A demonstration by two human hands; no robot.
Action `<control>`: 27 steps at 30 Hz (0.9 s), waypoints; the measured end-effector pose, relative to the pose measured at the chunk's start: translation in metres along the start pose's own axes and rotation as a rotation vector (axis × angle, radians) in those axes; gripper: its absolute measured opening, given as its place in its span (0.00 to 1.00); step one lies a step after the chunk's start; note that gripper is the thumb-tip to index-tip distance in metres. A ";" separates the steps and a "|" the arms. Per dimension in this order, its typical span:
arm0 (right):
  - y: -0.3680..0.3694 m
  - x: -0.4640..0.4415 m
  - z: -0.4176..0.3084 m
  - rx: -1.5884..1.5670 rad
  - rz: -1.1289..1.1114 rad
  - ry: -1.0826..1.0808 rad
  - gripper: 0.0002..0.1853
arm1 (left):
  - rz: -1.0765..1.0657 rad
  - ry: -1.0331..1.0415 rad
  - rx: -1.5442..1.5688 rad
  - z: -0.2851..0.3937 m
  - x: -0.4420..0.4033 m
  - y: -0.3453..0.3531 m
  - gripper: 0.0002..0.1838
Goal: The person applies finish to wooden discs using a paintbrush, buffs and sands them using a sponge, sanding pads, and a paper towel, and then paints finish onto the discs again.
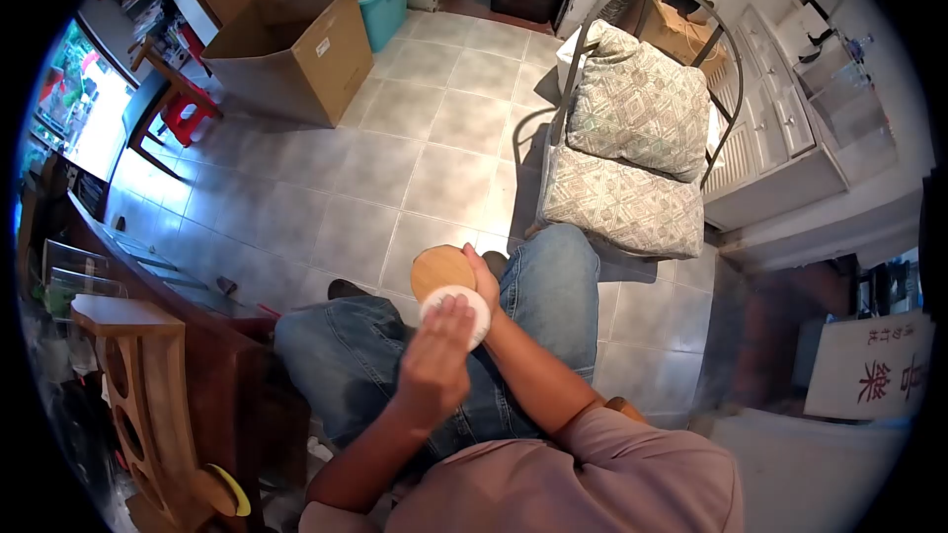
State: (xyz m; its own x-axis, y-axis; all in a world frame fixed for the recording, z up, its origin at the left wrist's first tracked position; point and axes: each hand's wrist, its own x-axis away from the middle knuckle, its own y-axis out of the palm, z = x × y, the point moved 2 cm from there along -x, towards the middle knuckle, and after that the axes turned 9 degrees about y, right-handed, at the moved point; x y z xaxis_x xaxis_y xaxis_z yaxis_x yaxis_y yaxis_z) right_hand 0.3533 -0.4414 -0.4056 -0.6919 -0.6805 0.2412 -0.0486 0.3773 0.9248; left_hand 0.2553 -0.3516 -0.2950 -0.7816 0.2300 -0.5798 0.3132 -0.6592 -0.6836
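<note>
My right hand grips a round, flat wooden disc at its right edge, above my lap. A white round pad overlaps the disc's near edge. The fingers of my left hand lie close together across this pad and press on it. Part of the disc is hidden beneath the pad, and my left fingers cover much of the pad's face. Whether the pad touches the disc all over, I cannot tell.
A wooden stand with round holes is on my left, beside a yellow-edged round piece. Ahead are a cardboard box and a turquoise tub. A cushioned chair stands ahead right, near white drawers.
</note>
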 end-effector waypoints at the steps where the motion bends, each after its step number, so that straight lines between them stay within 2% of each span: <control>1: 0.007 0.001 -0.002 0.023 0.002 -0.019 0.33 | 0.004 0.019 0.005 -0.002 -0.003 -0.005 0.23; 2: 0.013 0.001 0.000 0.029 0.064 0.001 0.32 | 0.039 -0.072 -0.072 -0.009 -0.007 -0.013 0.22; 6: 0.024 0.008 -0.010 -0.049 0.066 0.049 0.30 | -0.180 0.070 -0.029 0.021 0.006 -0.014 0.23; 9: 0.013 -0.005 0.006 0.046 0.110 0.096 0.31 | -0.096 0.064 -0.045 0.004 -0.006 -0.023 0.24; 10: 0.009 -0.008 0.014 -0.115 -0.065 0.163 0.30 | -0.068 0.073 -0.039 0.003 -0.016 -0.024 0.25; 14: 0.036 0.011 -0.019 0.118 0.049 0.166 0.28 | -0.182 0.107 0.006 0.012 0.004 -0.027 0.25; 17: 0.009 -0.003 0.016 0.146 0.135 0.115 0.29 | -0.082 0.077 -0.024 0.004 -0.018 -0.037 0.23; 19: 0.033 0.010 0.022 0.288 0.250 0.044 0.30 | -0.179 0.090 0.015 0.013 0.003 -0.042 0.23; 21: 0.039 0.011 -0.011 0.180 0.086 0.240 0.30 | -0.235 0.119 0.050 0.017 0.007 -0.039 0.24; 22: 0.043 0.010 -0.007 0.209 0.111 0.185 0.31 | -0.186 0.119 0.070 0.011 0.006 -0.042 0.24; 24: 0.040 -0.005 0.006 -0.093 -0.484 0.426 0.31 | -0.042 0.033 0.018 -0.005 -0.004 -0.046 0.24; 25: 0.034 -0.002 0.013 0.010 -0.217 0.277 0.31 | 0.027 -0.012 -0.013 -0.008 -0.005 -0.051 0.24; 26: 0.030 0.002 0.019 0.149 0.067 0.159 0.30 | -0.017 0.059 -0.025 0.007 -0.002 -0.044 0.23; 27: 0.034 0.004 0.004 0.049 0.157 0.293 0.28 | -0.093 0.133 0.027 0.020 0.002 -0.039 0.22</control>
State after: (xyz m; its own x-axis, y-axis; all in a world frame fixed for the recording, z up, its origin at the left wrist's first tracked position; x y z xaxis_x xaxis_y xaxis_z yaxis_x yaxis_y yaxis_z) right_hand 0.3459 -0.4288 -0.3748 -0.4574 -0.7607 0.4606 0.0031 0.5166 0.8562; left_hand 0.2307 -0.3402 -0.2604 -0.7274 0.3829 -0.5694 0.2269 -0.6489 -0.7263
